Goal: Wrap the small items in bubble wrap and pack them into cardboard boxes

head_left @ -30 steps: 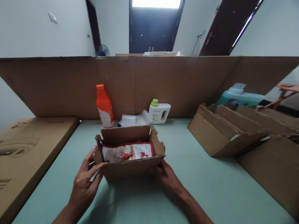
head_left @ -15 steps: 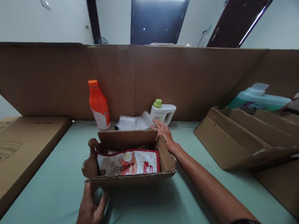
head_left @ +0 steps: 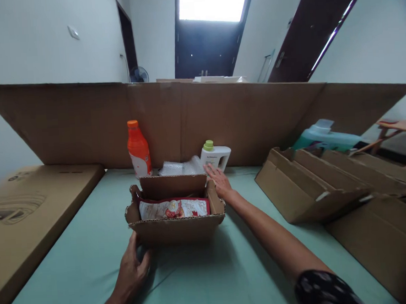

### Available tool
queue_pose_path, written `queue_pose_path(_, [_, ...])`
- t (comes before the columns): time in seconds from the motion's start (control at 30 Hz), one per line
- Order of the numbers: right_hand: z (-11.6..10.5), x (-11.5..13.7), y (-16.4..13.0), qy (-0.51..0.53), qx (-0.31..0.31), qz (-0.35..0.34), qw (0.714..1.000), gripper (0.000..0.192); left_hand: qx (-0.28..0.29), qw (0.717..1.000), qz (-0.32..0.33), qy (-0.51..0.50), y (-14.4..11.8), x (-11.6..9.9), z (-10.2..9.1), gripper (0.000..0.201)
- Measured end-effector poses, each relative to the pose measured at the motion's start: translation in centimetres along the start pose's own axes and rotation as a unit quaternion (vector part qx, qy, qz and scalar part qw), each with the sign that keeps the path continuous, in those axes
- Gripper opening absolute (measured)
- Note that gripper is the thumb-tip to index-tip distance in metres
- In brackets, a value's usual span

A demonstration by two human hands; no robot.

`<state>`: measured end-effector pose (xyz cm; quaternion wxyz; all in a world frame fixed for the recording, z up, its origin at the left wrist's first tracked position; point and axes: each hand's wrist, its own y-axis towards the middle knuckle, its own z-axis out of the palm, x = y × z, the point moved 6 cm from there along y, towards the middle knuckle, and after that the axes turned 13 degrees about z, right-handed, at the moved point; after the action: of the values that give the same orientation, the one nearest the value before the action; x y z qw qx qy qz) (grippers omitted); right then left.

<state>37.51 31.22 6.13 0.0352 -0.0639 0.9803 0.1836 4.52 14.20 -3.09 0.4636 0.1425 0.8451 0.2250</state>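
An open cardboard box (head_left: 180, 232) is in the middle of the green-covered surface (head_left: 204, 285). A red-edged white food packet (head_left: 174, 209) with a printed picture lies inside it. My left hand (head_left: 136, 266) holds the box's near left corner, its thumb apart in front and fingertips partly hidden by the cardboard. At the far right corner, my right hand (head_left: 220, 183) lies against the box with fingers stretched forward; its thumb is hidden. Just beyond those fingertips stands a white jug with a green cap (head_left: 217, 155). I cannot tell whether the box touches the surface.
An orange bottle (head_left: 139, 151) and some bubble wrap (head_left: 181, 168) are behind the box. A cardboard panel (head_left: 156, 122) stands across the back. To the left lies a large flat carton (head_left: 38, 217). Open cardboard bins (head_left: 301, 192) and a turquoise bottle (head_left: 329, 139) occupy the right.
The box, with both hands at its corners, is now smaller and a little higher in view, farther from me. My view has tilted up, showing more of the room.
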Motion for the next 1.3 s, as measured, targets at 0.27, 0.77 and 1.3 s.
queue_pose_path(0.27, [-5.7, -4.2, -2.8, 0.077, -0.053, 0.124, 0.988, 0.048, 0.002, 0.999, -0.046, -0.026, -0.7, 2.3, 0.3, 0.066])
queue_pose_path(0.77, [-9.0, -7.9, -23.3, 0.278, 0.095, 0.282, 0.913, 0.043, 0.021, 0.989, -0.069, -0.131, 0.7, 0.5, -0.2, 0.067])
queue_pose_path(1.3, [-0.6, 2.5, -18.9, 0.519, 0.026, 0.305, 0.798, 0.047, 0.055, 0.994, -0.009, -0.099, 0.2, -1.0, 3.6, 0.052])
